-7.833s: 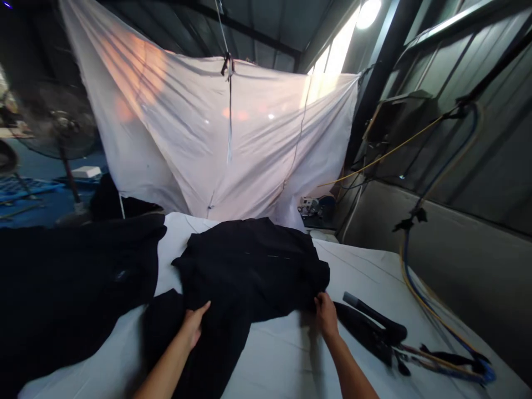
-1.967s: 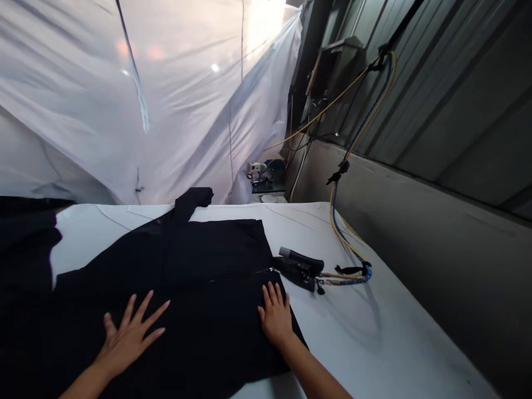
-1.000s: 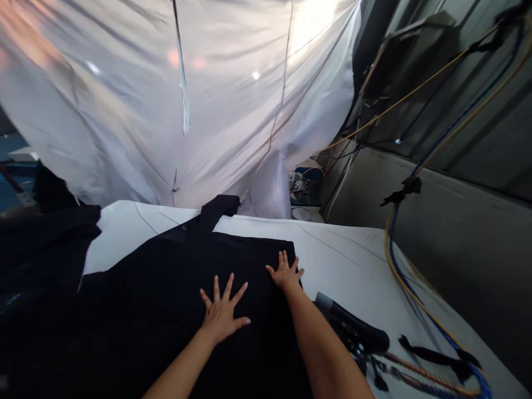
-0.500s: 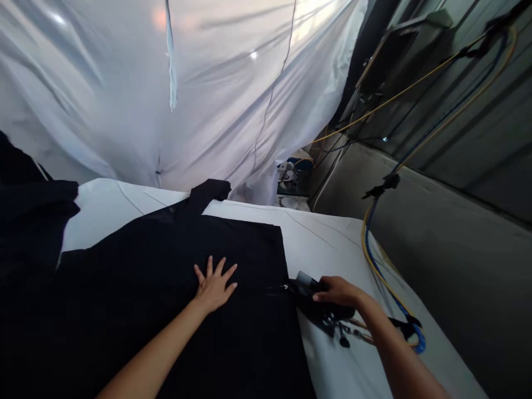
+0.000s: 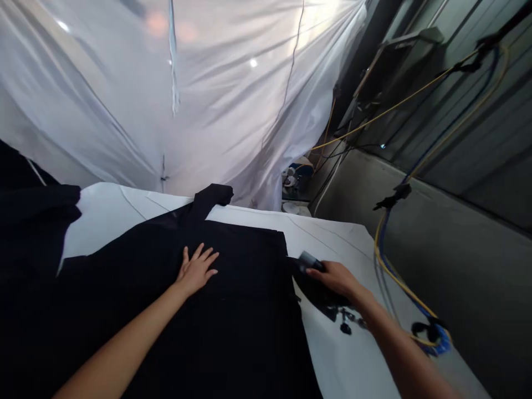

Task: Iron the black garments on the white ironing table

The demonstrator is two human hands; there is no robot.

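Note:
A black garment [image 5: 249, 332] lies spread over a white-covered table, its sleeve-like end sticking out past the far edge. My left hand [image 5: 196, 271] rests flat on the cloth with its fingers spread. To the right, my right hand [image 5: 336, 278] is wrapped round the handle of a black steam iron [image 5: 316, 291]. The iron's tip meets the garment's right edge, while its rear is over the white cover. Whether its sole touches the cloth cannot be seen. Fittings show at the back of the iron.
The white table cover [image 5: 349, 354] shows on the right. Yellow and blue hoses [image 5: 386, 260] hang on the right and loop down to the table. A white sheet [image 5: 216, 111] hangs behind, and a grey wall [image 5: 461, 238] borders the right side. More dark cloth [image 5: 37, 233] lies at left.
My left hand has slid left and slightly away from me over the garment. My right hand has moved the iron slightly away from me, along the garment's right edge. The hoses have shifted right.

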